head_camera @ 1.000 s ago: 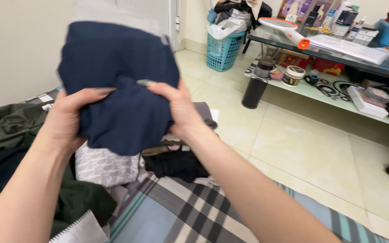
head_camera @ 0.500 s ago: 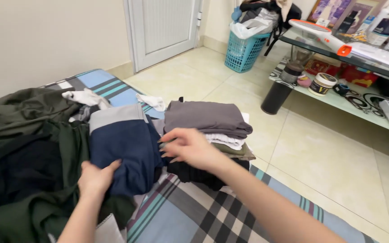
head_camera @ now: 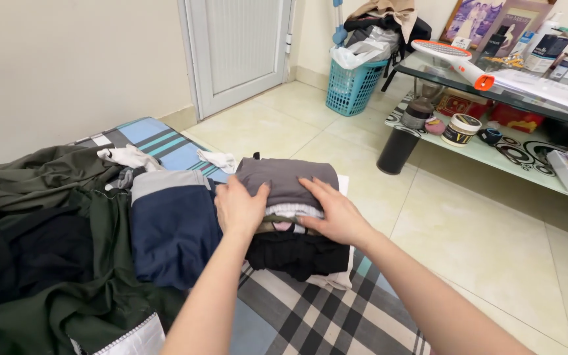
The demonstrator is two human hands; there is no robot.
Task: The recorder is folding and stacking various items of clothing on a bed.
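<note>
Hands on the clothes stack (head_camera: pixel 290 223), which sits on the plaid mat (head_camera: pixel 310 315) by the tiled floor. Left hand (head_camera: pixel 239 209) lies flat on the grey top piece (head_camera: pixel 287 179), fingers spread, gripping nothing. Right hand (head_camera: pixel 334 213) lies open on the stack's right side, fingers extended. Navy garment (head_camera: pixel 172 227) sits just left of the stack, touching the green heap (head_camera: pixel 41 190)

Open tiled floor (head_camera: pixel 481 243) right of folded clothes stack (head_camera: pixel 290 223), navy garment (head_camera: pixel 172 230) crowding left (touching), black bottle (head_camera: pixel 399 148) beyond
</note>
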